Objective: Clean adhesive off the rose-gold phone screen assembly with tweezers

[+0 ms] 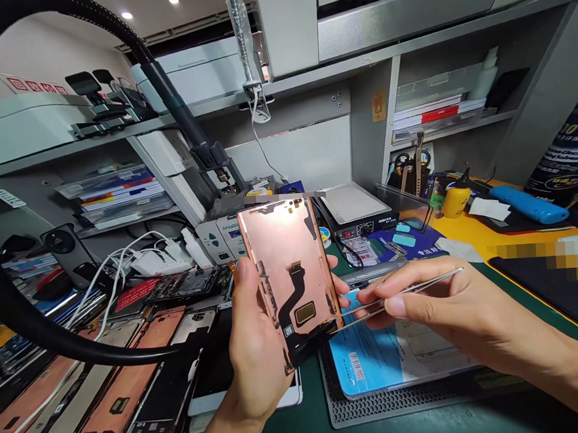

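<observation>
My left hand [258,349] is wrapped round a phone screen [281,243], its copper-coloured back turned to me and tilted upright. A black flex cable [293,291] runs down that back to a dark strip along the lower edge. Between thumb and fingers, my right hand [436,299] pinches a pair of metal tweezers [411,291]. The tweezer tips are at the lower right corner of the screen; whether they grip anything there is too small to tell. Beneath the hands lies a blue and white package [371,362] on a grey perforated mat [344,409].
Several phone screens [146,375] lie side by side at the lower left. A black hose [106,355] loops across the left side. Behind stand a heating plate [351,203] and a white-buttoned station [215,240]. A yellow bottle [457,199] stands at the right.
</observation>
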Available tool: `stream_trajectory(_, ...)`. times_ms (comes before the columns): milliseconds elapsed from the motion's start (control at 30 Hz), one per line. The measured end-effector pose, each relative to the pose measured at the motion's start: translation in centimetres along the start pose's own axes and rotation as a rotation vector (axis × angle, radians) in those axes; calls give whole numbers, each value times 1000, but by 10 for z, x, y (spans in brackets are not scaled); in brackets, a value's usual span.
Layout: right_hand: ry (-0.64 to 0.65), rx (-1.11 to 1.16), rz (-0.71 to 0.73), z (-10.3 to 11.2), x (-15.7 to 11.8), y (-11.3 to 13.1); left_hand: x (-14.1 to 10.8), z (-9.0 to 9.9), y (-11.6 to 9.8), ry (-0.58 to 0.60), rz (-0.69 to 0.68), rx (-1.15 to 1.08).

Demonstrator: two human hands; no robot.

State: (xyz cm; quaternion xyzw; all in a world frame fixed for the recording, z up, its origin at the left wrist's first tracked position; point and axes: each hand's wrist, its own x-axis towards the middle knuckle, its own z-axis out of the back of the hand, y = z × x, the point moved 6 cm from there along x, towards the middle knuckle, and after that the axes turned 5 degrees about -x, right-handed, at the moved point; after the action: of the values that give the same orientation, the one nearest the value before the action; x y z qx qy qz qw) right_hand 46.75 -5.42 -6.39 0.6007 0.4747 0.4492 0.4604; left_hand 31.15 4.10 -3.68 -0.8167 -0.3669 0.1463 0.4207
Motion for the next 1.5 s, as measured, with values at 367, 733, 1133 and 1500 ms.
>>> stream_trajectory(367, -7, -92, -22, -4, -4, 7, -1, 1, 0, -13, -21, 28)
stream_trajectory(733, -31, -297, 224, -3, -10, 20, 2, -4, -2, 65, 59, -74)
stream_trajectory(1133, -47, -431, 357, -12, -15, 29, 4, -6, -2, 64, 79, -86)
stream_trajectory(1500, -33, -437, 348, -10, -17, 29, 2, -7, -4, 54, 64, -49)
